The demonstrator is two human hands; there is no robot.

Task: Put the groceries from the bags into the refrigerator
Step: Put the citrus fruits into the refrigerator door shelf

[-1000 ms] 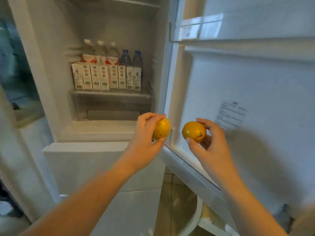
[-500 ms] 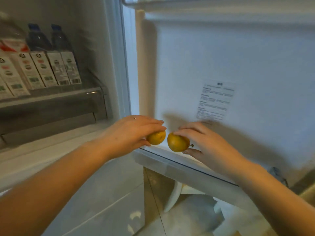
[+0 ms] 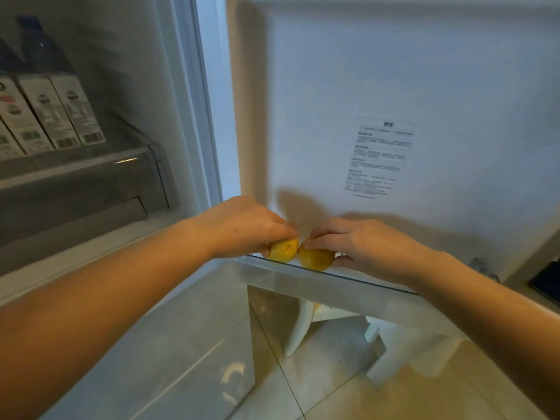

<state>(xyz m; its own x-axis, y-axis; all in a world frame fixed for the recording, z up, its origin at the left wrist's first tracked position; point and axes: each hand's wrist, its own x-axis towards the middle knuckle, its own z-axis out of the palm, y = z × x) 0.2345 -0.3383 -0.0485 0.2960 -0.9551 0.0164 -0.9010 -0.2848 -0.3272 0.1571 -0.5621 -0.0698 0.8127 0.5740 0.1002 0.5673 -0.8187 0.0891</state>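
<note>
- Fruit: your left hand point(image 3: 242, 227) grips one yellow fruit point(image 3: 283, 250) from above, your right hand point(image 3: 360, 242) grips a second yellow fruit point(image 3: 315, 258). Both sit at the rim of the door bin point(image 3: 318, 281), touching each other.
- Risk: round bodies roll. Release them before they rest on the bin floor and one likely tips over the front lip to the tiled floor point(image 3: 333, 374).
- Risk: the two fruits press together; letting one go first may nudge the other.
- Materials: skins look smooth, slightly speckled, firm. The bin is clear hard plastic, so likely slick; door liner point(image 3: 333, 101) is smooth white.
- Elsewhere: cartons point(image 3: 51, 113) stand on the inner shelf.
</note>
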